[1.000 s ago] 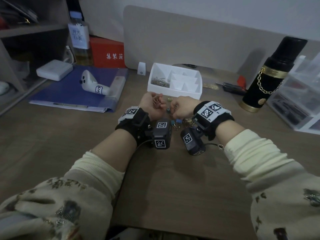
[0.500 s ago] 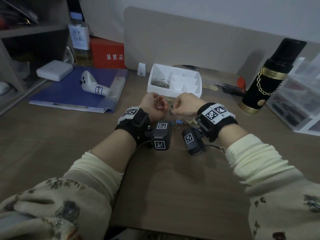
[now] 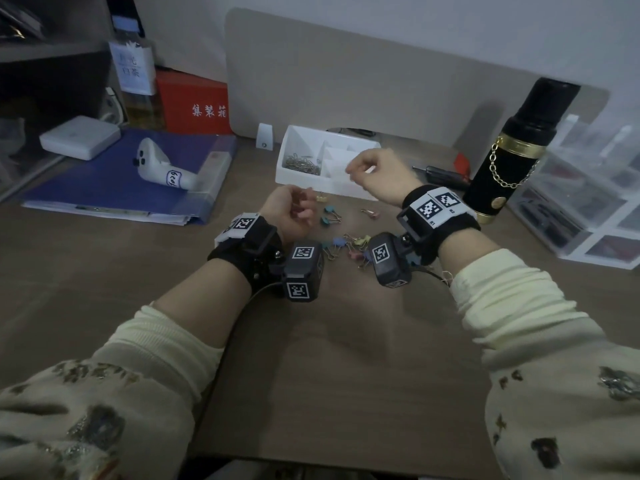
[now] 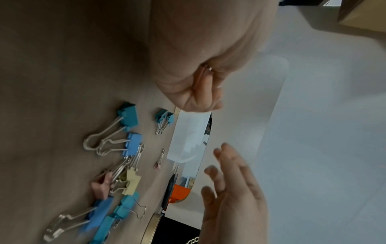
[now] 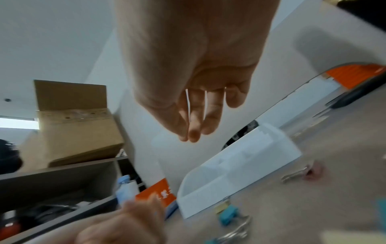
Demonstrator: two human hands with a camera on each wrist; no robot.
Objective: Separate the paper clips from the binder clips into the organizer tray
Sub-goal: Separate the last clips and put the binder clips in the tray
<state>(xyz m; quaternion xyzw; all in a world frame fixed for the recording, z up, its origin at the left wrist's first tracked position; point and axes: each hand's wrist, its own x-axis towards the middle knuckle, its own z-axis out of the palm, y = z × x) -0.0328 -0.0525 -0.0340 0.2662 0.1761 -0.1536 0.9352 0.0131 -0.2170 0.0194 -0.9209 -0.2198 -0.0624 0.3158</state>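
The white organizer tray [image 3: 313,180] stands at the back of the desk, with a heap of paper clips [image 3: 302,163] in its left compartment. My right hand [image 3: 353,171] hovers over the tray's middle with fingers hanging straight [image 5: 194,118], and I see no clip between them. Just before the tray, my left hand [image 3: 301,211] rests palm up, fingers curled round paper clips [image 4: 206,71]. Several coloured binder clips [image 3: 346,244] lie scattered on the desk between my wrists [image 4: 129,118].
A black flask with a gold chain [image 3: 512,157] and clear drawers [image 3: 588,209] stand to the right. A blue folder [image 3: 104,181] with a white controller [image 3: 162,168] lies to the left. A dark pen [image 3: 440,171] lies behind the tray.
My right hand has left the left hand and risen forward over the tray. The left hand has stayed put. The binder clips between the wrists have come into view.
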